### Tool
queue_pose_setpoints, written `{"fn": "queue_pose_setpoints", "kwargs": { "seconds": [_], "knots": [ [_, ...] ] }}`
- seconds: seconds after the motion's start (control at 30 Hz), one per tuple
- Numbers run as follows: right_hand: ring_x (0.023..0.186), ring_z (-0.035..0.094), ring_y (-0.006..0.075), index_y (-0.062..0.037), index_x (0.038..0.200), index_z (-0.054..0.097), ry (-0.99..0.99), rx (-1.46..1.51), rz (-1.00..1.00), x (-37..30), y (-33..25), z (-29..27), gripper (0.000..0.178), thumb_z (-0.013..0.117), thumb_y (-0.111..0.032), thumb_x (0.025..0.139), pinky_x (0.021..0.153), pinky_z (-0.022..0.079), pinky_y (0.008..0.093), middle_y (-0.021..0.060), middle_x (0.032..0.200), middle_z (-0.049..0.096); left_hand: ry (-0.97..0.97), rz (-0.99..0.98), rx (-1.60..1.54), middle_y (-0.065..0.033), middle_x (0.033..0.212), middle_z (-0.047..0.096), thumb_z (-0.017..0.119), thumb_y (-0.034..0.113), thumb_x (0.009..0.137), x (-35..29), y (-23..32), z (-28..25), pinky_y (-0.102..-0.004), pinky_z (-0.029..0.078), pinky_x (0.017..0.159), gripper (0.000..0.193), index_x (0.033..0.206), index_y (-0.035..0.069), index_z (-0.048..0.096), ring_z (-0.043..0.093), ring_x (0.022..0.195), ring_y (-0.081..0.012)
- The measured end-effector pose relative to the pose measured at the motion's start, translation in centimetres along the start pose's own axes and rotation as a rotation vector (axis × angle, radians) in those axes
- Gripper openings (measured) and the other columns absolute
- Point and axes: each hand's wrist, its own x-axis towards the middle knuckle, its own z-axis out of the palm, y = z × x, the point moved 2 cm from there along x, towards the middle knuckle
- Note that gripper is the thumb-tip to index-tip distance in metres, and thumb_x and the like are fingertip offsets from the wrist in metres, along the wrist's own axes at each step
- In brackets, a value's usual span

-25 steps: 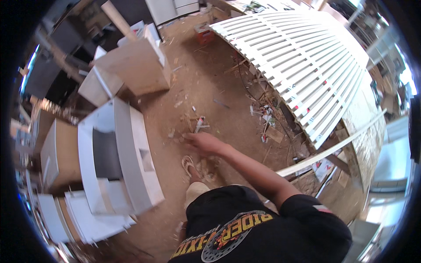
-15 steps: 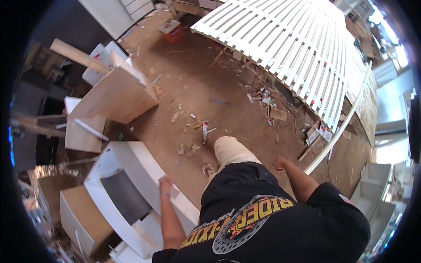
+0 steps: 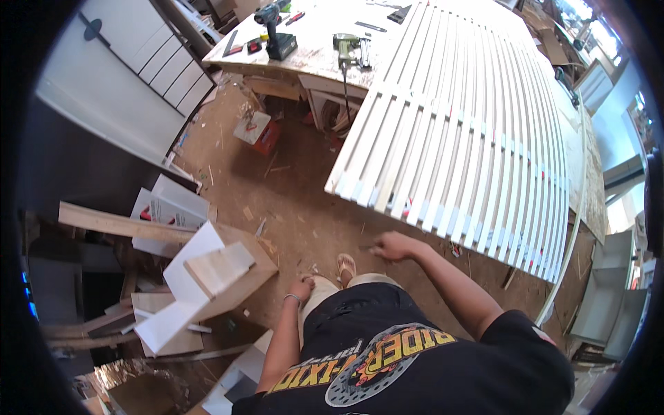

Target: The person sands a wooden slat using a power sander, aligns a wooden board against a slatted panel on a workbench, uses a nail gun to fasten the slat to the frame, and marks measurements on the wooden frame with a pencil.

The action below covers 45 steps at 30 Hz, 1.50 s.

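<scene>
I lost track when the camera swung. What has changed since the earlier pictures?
The view has moved forward, bringing the cordless drill and nail gun into clear view. The left hand has moved right, next to the beige shorts; the right hand has swung forward. No grasp or release is clearly visible. The slatted panel still lies on the workbench.

A blue drill (image 3: pixel 281 45) is standing on the bench (image 3: pixel 315 40), and a green nail gun (image 3: pixel 344 47) is lying to its right, its hose (image 3: pixel 346 91) hanging over the edge. A red box (image 3: pixel 266 138) is sitting on the floor (image 3: pixel 308 187) below. A white cabinet (image 3: pixel 114 69) is filling the upper left. Lower down, a plank (image 3: pixel 117 220) is jutting out leftward near some white sheets (image 3: pixel 181 207), and a wood block (image 3: pixel 220 268) is resting on a white board (image 3: pixel 171 319). A pale shelf (image 3: pixel 605 294) is standing far right.
</scene>
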Motion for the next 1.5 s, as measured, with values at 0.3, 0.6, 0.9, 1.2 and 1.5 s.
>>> {"fn": "queue_pose_setpoints", "kwargs": {
  "seconds": [0.3,0.6,0.9,1.2,1.5],
  "knots": [
    [0.101,0.07,0.036,0.0002,0.114,0.065,0.782,0.556,0.008,17.7,-8.9,-29.7,0.036,0.066,-0.031,0.096,0.089,0.054,0.0445,0.0208,0.105,0.073,-0.186,0.147,0.497,-0.0122,0.102,0.077,0.066,0.025,0.096,21.3,18.5,-15.8,-0.0349,0.056,0.086,0.026,0.11,0.004,0.075,0.073,0.095,-0.0202],
    [0.118,0.058,0.0429,0.0044,0.141,0.046,1.152,0.081,0.632,44.6,1.3,-51.1,0.058,0.064,-0.022,0.093,0.101,0.05,0.0509,0.0291,0.129,0.057,-0.286,0.37,0.386,-0.0069,0.09,0.073,0.063,0.02,0.1,44.5,41.0,-27.8,-0.031,0.055,0.081,0.02,0.105,0.002,0.073,0.067,0.084,-0.0151],
    [0.109,0.068,0.0365,0.0025,0.152,0.033,1.06,0.504,0.83,47.4,2.4,-59.4,0.077,0.066,-0.021,0.087,0.097,0.054,0.0467,0.0291,0.126,0.065,-0.562,0.706,0.162,-0.0095,0.118,0.069,0.073,0.024,0.096,44.8,68.5,-26.2,-0.0312,0.053,0.092,0.034,0.123,0.003,0.067,0.066,0.105,-0.0171],
    [0.058,0.063,0.0193,0.0054,0.119,0.059,1.389,1.409,0.099,32.8,-15.8,-49.1,0.036,0.065,-0.008,0.087,0.054,0.052,0.0344,0.0107,0.072,0.063,-1.896,0.196,-0.03,-0.0124,0.138,0.058,0.065,0.032,0.099,35.8,78.2,-23.2,-0.039,0.049,0.104,0.063,0.149,-0.002,0.046,0.063,0.118,-0.0243],
    [0.051,0.055,0.0222,0.0107,0.115,0.058,1.556,1.641,-0.236,29.4,-14.7,-40.4,0.038,0.056,-0.016,0.088,0.054,0.05,0.0364,0.0079,0.059,0.05,-1.885,-0.135,-0.044,-0.0086,0.124,0.061,0.067,0.021,0.096,30.9,72.9,-20.4,-0.0352,0.051,0.081,0.062,0.15,0.0,0.046,0.057,0.082,-0.0146]
  ]
}}
